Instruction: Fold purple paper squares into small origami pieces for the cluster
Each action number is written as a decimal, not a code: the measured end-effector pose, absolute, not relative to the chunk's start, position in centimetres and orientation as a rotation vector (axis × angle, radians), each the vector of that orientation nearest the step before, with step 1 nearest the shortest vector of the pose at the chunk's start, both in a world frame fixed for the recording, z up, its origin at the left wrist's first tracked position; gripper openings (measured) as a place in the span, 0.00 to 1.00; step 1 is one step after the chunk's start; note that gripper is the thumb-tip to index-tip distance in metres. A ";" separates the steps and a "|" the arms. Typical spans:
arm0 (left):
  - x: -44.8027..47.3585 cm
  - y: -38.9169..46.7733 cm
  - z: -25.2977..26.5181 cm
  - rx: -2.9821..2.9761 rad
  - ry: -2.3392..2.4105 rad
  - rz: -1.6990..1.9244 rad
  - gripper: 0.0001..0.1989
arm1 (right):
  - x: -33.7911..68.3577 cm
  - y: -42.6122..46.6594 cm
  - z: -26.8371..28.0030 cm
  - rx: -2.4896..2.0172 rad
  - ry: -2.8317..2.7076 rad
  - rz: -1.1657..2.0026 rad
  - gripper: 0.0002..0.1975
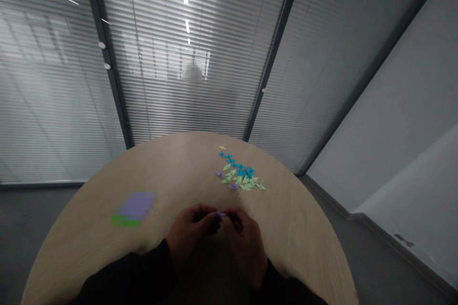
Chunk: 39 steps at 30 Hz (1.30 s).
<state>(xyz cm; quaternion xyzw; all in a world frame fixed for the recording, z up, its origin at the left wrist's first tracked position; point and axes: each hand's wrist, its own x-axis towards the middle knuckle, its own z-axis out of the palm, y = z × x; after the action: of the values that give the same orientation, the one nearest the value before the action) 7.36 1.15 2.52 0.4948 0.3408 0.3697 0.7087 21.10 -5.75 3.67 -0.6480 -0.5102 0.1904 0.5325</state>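
Close to the near side of the table, my left hand [190, 229] and my right hand [247, 242] meet fingertip to fingertip. Both are closed in a pinch on a small piece of purple folded paper [221, 214], most of which the fingers hide. Beyond the hands lies a loose cluster of small pointed paper shapes: blue ones [246, 171], pale green ones [246, 184], a couple of purple ones [234, 186] and one yellow star-like shape [222, 147] at the far end.
The round wooden table [171, 167] fills the lower middle. On its left lies a pixelated purple sheet or stack [138, 204] with a green strip [126, 220] along its near edge. Glass panels with blinds [193, 105] stand behind the table, and a white wall [400, 152] is on the right.
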 end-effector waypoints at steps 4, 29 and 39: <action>7.3 1.1 2.7 1.121 0.807 0.835 0.22 | 21.1 -5.6 3.4 -1.544 -1.209 0.460 0.12; 7.5 0.7 3.1 1.145 0.774 0.840 0.21 | 21.1 -5.6 3.8 -1.520 -1.251 0.493 0.15; 7.6 0.9 2.7 1.150 0.772 0.860 0.21 | 21.1 -5.7 3.9 -1.514 -1.234 0.471 0.16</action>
<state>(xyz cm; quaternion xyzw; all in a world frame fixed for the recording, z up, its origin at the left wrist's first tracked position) 7.57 0.89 2.74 0.5134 0.3448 0.3838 0.6858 21.07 -5.70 3.86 -0.6360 -0.5184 0.1978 0.5363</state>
